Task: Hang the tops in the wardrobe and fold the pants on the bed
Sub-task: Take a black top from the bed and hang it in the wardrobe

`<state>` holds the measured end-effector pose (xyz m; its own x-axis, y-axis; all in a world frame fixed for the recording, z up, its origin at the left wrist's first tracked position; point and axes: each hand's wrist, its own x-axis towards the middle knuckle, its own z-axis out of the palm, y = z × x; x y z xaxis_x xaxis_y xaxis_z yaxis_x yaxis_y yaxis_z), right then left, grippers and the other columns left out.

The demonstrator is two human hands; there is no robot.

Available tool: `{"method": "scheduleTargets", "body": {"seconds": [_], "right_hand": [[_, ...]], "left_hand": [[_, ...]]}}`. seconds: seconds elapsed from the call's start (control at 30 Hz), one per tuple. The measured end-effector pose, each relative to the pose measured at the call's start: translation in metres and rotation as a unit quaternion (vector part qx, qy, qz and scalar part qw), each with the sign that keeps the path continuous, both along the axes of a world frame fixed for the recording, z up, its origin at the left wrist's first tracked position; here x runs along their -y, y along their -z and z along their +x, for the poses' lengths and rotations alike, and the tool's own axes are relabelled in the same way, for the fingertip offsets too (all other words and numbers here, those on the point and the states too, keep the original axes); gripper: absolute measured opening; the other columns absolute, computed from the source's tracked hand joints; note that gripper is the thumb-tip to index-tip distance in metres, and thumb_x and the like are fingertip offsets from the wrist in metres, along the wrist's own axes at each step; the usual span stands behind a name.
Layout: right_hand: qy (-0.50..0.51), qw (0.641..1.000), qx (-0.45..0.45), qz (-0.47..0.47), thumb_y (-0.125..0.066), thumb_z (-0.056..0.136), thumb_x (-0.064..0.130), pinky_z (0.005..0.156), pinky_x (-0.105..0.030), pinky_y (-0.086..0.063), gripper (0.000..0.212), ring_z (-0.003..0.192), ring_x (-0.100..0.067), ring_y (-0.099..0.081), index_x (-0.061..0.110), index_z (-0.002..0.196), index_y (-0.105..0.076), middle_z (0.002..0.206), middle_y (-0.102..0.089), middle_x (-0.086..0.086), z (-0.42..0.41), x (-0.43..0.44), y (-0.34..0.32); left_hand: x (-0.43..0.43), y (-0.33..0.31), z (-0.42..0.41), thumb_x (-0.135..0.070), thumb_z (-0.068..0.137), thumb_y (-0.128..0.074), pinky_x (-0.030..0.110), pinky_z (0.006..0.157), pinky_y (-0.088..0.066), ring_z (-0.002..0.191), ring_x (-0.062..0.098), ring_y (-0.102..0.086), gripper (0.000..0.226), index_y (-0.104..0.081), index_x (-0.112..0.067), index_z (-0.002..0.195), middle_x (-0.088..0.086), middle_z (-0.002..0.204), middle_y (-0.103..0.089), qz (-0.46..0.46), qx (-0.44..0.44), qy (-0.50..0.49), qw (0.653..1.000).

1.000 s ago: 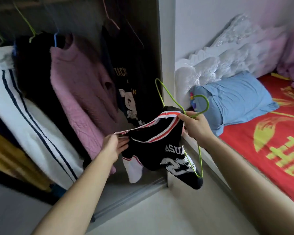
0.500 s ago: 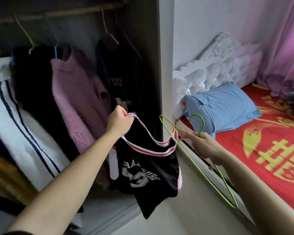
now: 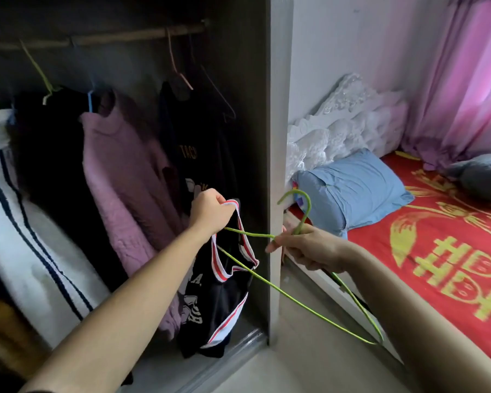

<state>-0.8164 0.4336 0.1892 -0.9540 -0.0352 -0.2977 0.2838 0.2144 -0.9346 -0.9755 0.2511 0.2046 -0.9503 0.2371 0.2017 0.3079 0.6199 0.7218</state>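
Observation:
My left hand (image 3: 210, 212) grips the red-and-white trimmed shoulder strap of a black sleeveless jersey (image 3: 219, 302), which hangs down in front of the open wardrobe (image 3: 238, 109). A green wire hanger (image 3: 295, 302) is held by my right hand (image 3: 306, 248) just below its hook. One end of the hanger reaches into the jersey's neck opening beside my left hand; its other end points down toward the floor at the right.
On the wardrobe rail (image 3: 102, 38) hang a pink sweater (image 3: 125, 177), dark tops and a white garment with navy stripes (image 3: 26, 222). The wardrobe's grey side panel (image 3: 278, 137) stands between my hands. The bed (image 3: 437, 265) with red cover and blue pillow (image 3: 355, 191) lies right.
My left hand has lifted the jersey strap higher and nearer the wardrobe. My right hand has swung the hanger so its left end enters the jersey's neck opening.

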Motion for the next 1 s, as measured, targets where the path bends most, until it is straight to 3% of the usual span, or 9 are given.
{"method": "scheduleTargets", "body": {"seconds": [0.13, 0.33, 0.47, 0.6, 0.7, 0.8, 0.9, 0.93, 1.0], "right_hand": [[0.094, 0.984, -0.060, 0.138, -0.060, 0.096, 0.030, 0.046, -0.022, -0.033, 0.022, 0.053, -0.013, -0.041, 0.020, 0.083, -0.076, 0.063, -0.045, -0.003, -0.027, 0.039, 0.017], [0.153, 0.956, -0.190, -0.163, -0.051, 0.094, 0.021, 0.040, -0.016, -0.016, 0.027, 0.041, -0.008, -0.016, 0.019, 0.075, -0.070, 0.052, -0.022, 0.008, -0.028, 0.027, -0.001], [0.111, 0.963, -0.232, -0.082, -0.062, 0.081, 0.035, 0.039, -0.019, -0.019, 0.019, 0.040, -0.010, -0.022, 0.021, 0.081, -0.074, 0.048, -0.028, 0.008, -0.028, 0.029, -0.021], [0.100, 0.959, -0.264, -0.007, -0.061, 0.080, 0.044, 0.041, -0.014, -0.027, 0.027, 0.040, -0.004, -0.033, 0.024, 0.086, -0.078, 0.047, -0.035, 0.013, -0.021, 0.024, -0.028], [0.136, 0.940, -0.304, 0.072, -0.063, 0.080, 0.042, 0.050, -0.015, -0.036, 0.018, 0.045, -0.003, -0.045, 0.031, 0.076, -0.077, 0.048, -0.049, 0.015, -0.014, 0.021, -0.029], [0.289, 0.838, -0.352, 0.301, -0.066, 0.075, 0.052, 0.064, -0.029, -0.044, 0.019, 0.065, -0.004, -0.055, 0.035, 0.082, -0.066, 0.069, -0.060, 0.016, -0.012, 0.022, -0.021], [0.390, 0.667, -0.457, 0.440, -0.072, 0.080, 0.045, 0.080, -0.037, -0.042, 0.036, 0.095, -0.023, -0.055, 0.021, 0.102, -0.057, 0.103, -0.055, 0.000, -0.005, 0.024, -0.003], [0.366, 0.637, -0.511, 0.446, -0.072, 0.084, 0.038, 0.079, -0.038, -0.043, 0.030, 0.092, -0.026, -0.054, 0.018, 0.099, -0.055, 0.101, -0.054, -0.004, -0.002, 0.027, 0.004], [0.232, 0.655, -0.579, 0.426, -0.067, 0.091, 0.032, 0.064, -0.038, -0.045, 0.019, 0.076, -0.023, -0.054, 0.017, 0.090, -0.055, 0.088, -0.053, -0.002, 0.003, 0.034, 0.022]], "left_hand": [[-0.006, -0.021, 0.011, -0.028, 0.076, -0.071, 0.019, 0.055, -0.040, 0.059, 0.004, -0.057, 0.011, -0.064, -0.022, 0.069, -0.011, 0.058, -0.061, 0.079, -0.006, 0.054, 0.995], [0.028, -0.035, 0.001, -0.033, 0.084, -0.067, 0.037, 0.096, -0.039, 0.102, 0.020, -0.053, 0.017, -0.071, -0.018, 0.089, -0.004, 0.097, -0.060, -0.126, -0.299, 0.162, 0.932], [0.026, -0.039, 0.011, -0.035, 0.086, -0.055, 0.040, 0.090, -0.039, 0.081, 0.024, -0.055, 0.024, -0.060, -0.014, 0.076, -0.002, 0.079, -0.053, -0.109, -0.392, 0.130, 0.904], [0.027, -0.036, 0.015, -0.029, 0.085, -0.057, 0.045, 0.106, -0.032, 0.114, 0.025, -0.049, 0.022, -0.059, -0.011, 0.097, 0.009, 0.115, -0.057, -0.077, -0.470, 0.121, 0.871], [0.027, -0.033, 0.016, -0.035, 0.091, -0.047, 0.037, 0.108, -0.030, 0.089, 0.021, -0.059, 0.029, -0.058, -0.009, 0.099, 0.002, 0.087, -0.064, -0.098, -0.424, 0.159, 0.886], [0.029, -0.024, 0.018, -0.043, 0.095, -0.043, 0.036, 0.068, -0.033, 0.062, 0.026, -0.053, 0.038, -0.052, -0.013, 0.075, 0.000, 0.065, -0.054, -0.122, -0.420, 0.131, 0.890], [0.033, -0.021, 0.018, -0.045, 0.097, -0.043, 0.034, 0.065, -0.029, 0.056, 0.023, -0.044, 0.042, -0.036, -0.018, 0.065, -0.004, 0.059, -0.042, -0.103, -0.392, 0.092, 0.909], [0.035, -0.022, 0.017, -0.045, 0.098, -0.043, 0.034, 0.065, -0.029, 0.056, 0.022, -0.043, 0.043, -0.035, -0.018, 0.065, -0.005, 0.059, -0.041, -0.095, -0.378, 0.078, 0.917], [0.037, -0.024, 0.017, -0.040, 0.100, -0.047, 0.036, 0.066, -0.030, 0.056, 0.024, -0.044, 0.044, -0.036, -0.017, 0.064, -0.004, 0.058, -0.041, -0.077, -0.351, 0.050, 0.932]]}}
